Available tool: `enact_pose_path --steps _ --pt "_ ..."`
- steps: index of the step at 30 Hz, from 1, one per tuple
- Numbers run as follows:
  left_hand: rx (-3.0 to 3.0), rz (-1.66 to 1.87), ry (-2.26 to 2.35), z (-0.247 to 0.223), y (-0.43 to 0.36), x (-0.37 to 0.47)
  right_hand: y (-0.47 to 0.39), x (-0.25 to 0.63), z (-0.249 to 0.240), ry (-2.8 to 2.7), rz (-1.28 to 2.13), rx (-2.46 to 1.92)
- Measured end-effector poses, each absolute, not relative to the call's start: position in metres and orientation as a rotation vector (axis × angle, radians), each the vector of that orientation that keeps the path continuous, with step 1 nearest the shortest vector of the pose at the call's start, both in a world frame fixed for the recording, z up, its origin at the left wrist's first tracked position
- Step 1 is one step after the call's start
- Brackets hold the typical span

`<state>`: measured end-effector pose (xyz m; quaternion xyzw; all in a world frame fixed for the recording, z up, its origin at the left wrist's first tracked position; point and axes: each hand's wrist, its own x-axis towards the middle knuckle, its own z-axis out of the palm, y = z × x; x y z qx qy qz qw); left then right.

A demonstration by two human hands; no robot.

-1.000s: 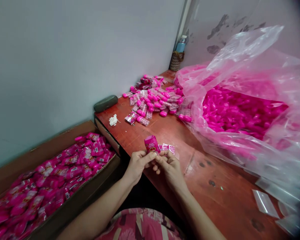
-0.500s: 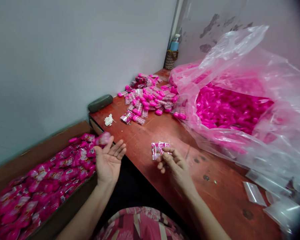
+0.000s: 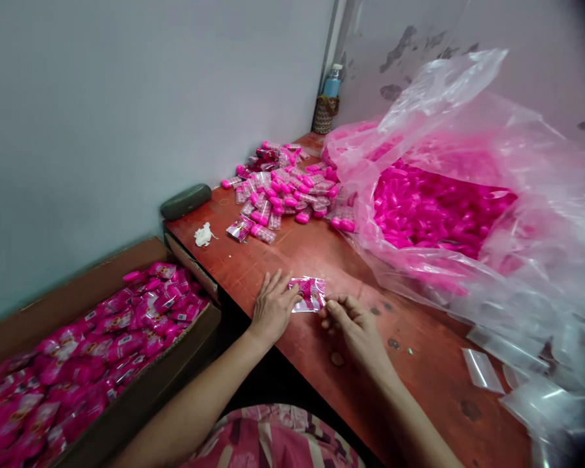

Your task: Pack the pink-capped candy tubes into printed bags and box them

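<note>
left hand (image 3: 272, 307) moved to wrapper (image 3: 314, 294)

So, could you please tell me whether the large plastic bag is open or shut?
Open: the translucent plastic bag gapes, showing bright pink plastic pieces inside.

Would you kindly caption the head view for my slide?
Left hand and right hand at a pink packet on a red table.
</note>
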<state>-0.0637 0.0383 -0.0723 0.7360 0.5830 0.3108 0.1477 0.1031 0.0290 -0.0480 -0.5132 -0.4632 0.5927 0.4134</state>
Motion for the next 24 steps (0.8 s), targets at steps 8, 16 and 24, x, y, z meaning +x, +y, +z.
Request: enact_pose_path --steps 8,16,24 --pt "1.773 1.237 1.456 -0.059 0.026 -0.062 0.045 0.079 -0.046 -1.194 1.341 -1.196" --pt "0.82 1.217 1.091 -0.037 0.033 -0.067 0.069 0.074 -0.03 -1.235 1.603 -1.079" --pt "0.503 1.238 1.109 -0.045 0.039 -0.077 0.169 0.091 -0.013 -2.143 0.492 -1.498"
